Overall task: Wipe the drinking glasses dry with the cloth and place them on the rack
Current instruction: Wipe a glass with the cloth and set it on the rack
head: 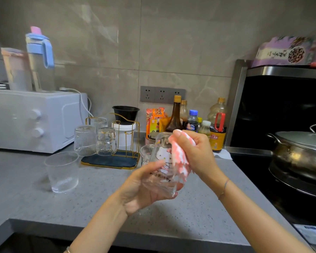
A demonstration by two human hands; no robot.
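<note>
My left hand (142, 187) grips the base of a clear glass with a cartoon cat print (162, 157), tilted over the counter. My right hand (195, 152) holds a pink and white cloth (179, 156) against the glass's rim and side. A gold wire rack (120, 157) with a dark tray stands behind, with three ribbed glasses (86, 139) upside down on it. Another ribbed glass (62, 172) stands upright on the counter to the left. A further clear glass (146, 154) shows partly behind the held one.
A white microwave (33, 119) sits at the left with bottles on top. Sauce bottles and packets (190, 121) line the wall behind my hands. A steel pot (299, 154) stands on the black stove at right. The grey counter (80, 207) edge runs near me.
</note>
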